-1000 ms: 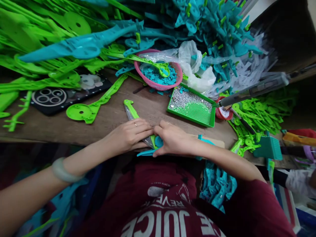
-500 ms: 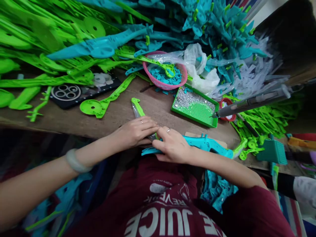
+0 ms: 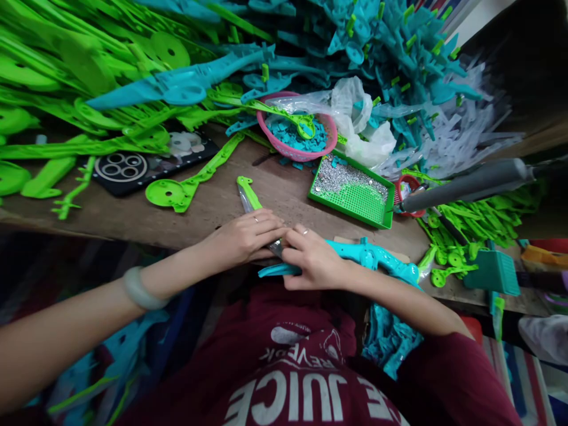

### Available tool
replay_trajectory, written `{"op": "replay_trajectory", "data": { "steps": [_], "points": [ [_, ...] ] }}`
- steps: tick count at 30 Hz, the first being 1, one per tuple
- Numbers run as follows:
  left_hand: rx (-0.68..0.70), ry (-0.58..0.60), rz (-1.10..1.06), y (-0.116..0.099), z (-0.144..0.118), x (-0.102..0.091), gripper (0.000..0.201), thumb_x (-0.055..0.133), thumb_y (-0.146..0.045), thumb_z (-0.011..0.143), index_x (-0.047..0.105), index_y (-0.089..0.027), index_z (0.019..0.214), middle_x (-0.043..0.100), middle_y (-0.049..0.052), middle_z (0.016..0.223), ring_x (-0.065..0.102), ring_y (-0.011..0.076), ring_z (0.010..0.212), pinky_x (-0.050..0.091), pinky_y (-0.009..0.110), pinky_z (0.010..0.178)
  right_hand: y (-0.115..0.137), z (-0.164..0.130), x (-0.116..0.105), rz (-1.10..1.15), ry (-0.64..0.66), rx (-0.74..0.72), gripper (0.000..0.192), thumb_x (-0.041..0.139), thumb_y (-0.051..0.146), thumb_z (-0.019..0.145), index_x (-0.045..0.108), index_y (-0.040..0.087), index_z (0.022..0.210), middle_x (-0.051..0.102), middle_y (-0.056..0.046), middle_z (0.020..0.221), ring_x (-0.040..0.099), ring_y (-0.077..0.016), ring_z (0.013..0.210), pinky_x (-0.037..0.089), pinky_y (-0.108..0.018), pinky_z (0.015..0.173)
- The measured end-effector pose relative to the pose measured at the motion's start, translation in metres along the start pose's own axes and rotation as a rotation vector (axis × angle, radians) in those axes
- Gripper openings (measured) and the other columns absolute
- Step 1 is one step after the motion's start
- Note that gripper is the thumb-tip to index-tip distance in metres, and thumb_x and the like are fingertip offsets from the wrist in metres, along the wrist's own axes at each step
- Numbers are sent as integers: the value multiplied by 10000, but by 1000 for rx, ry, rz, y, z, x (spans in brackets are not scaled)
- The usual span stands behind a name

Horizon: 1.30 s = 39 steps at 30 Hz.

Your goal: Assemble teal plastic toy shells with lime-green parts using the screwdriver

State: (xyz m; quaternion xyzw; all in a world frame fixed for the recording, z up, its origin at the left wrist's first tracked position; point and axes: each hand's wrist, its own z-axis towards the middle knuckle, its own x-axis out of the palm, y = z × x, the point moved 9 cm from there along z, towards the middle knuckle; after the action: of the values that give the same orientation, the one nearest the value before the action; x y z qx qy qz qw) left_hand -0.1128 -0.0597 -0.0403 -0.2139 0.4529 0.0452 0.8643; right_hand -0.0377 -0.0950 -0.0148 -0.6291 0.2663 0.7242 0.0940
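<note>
My left hand (image 3: pixel 248 238) is closed over a long green plastic piece (image 3: pixel 249 190) with a clear, shiny strip along its side. The far end of this piece sticks out beyond my fingers onto the bench. Fingertips of both hands meet at its near end, and what they pinch there is partly hidden. My right hand (image 3: pixel 316 260) is closed around a long blue plastic toy part (image 3: pixel 370 255). One end of that part pokes out under my right palm, and the other runs right, beneath my forearm, to a green tip.
A grey electric screwdriver (image 3: pixel 470 184) hangs at right beside a green tray (image 3: pixel 350 207) of small screws. Behind stands a pink basket (image 3: pixel 298 155) of blue bits. A dark phone (image 3: pixel 151 171) lies left. Green parts (image 3: pixel 53 65) and blue parts (image 3: pixel 390 53) are heaped along the back.
The blue toy part has rolled slightly in my right hand, showing a smoother side. My right fingers have shifted a little. The hanging screwdriver has swung slightly right.
</note>
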Motion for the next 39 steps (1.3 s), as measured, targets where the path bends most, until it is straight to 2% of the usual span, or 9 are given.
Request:
{"op": "replay_trajectory", "data": {
  "steps": [5, 12, 14, 17, 20, 23, 28, 33, 39],
  "points": [
    [7, -7, -12, 0, 0, 0, 407, 512, -411, 1015, 624, -122, 1279, 726, 162, 1197, 670, 277, 1150, 480, 484, 1106, -4, -1, -1, 30, 32, -43, 193, 599, 360, 900, 635, 170, 911, 576, -122, 1032, 470, -260, 998, 489, -402, 835],
    [-79, -25, -18, -4, 0, -9, 435, 535, -257, 986, 536, -173, 1413, 623, 154, 1395, 564, 288, 1326, 434, 516, 1153, -14, -20, -10, -30, -109, 139, 366, 559, 427, 944, 611, 136, 1160, 510, -214, 1301, 444, -312, 1143, 515, -512, 952],
    [-231, -125, 21, -9, -8, -26, 375, 523, -176, 949, 605, -179, 1315, 651, 147, 1337, 601, 292, 1265, 484, 509, 1097, -16, -23, -7, -58, -97, 152, 403, 533, 421, 961, 594, 125, 1228, 530, -222, 1294, 480, -305, 1103, 538, -504, 929],
    [-672, -305, -60, -12, -38, -44, 225, 532, -195, 918, 654, -181, 1106, 721, 89, 1019, 701, 214, 911, 600, 365, 842, -15, -25, -5, -114, -121, 134, 464, 517, 438, 972, 573, 96, 1281, 553, -251, 1310, 510, -330, 1146, 556, -519, 932],
    [-1094, -330, -431, -22, -72, -20, 249, 582, -355, 893, 614, -184, 1070, 710, 51, 909, 691, 168, 717, 586, 273, 616, -8, -26, -6, -167, -177, 69, 470, 514, 420, 979, 578, 57, 1270, 582, -285, 1311, 534, -353, 1200, 569, -525, 945],
    [-1294, -355, -818, -36, -82, 14, 437, 618, -471, 847, 573, -172, 1163, 734, 68, 969, 721, 184, 704, 601, 290, 585, -3, -28, -4, -236, -207, 21, 472, 517, 406, 982, 585, 34, 1265, 602, -302, 1314, 568, -366, 1230, 581, -521, 954],
    [-1245, -359, -1077, -42, -66, 44, 377, 671, -447, 813, 635, -188, 1085, 772, 38, 846, 761, 212, 781, 645, 342, 766, -1, -32, 9, -241, -157, -13, 544, 495, 435, 997, 553, 6, 1327, 579, -334, 1377, 551, -400, 1334, 564, -564, 1013],
    [-1192, -403, -981, -39, -65, 44, 233, 673, -422, 839, 674, -200, 909, 774, 21, 785, 758, 209, 705, 645, 318, 697, -1, -37, 5, -175, -161, -28, 599, 536, 442, 978, 518, -14, 1366, 546, -359, 1405, 513, -443, 1377, 540, -620, 1038],
    [-1132, -365, -785, -41, -63, 36, 229, 626, -422, 910, 667, -205, 969, 758, 14, 786, 734, 192, 657, 621, 294, 621, -10, -33, -14, -72, -134, 53, 511, 533, 427, 969, 527, 82, 1345, 554, -292, 1410, 518, -409, 1355, 543, -645, 1010]
  ]
}}
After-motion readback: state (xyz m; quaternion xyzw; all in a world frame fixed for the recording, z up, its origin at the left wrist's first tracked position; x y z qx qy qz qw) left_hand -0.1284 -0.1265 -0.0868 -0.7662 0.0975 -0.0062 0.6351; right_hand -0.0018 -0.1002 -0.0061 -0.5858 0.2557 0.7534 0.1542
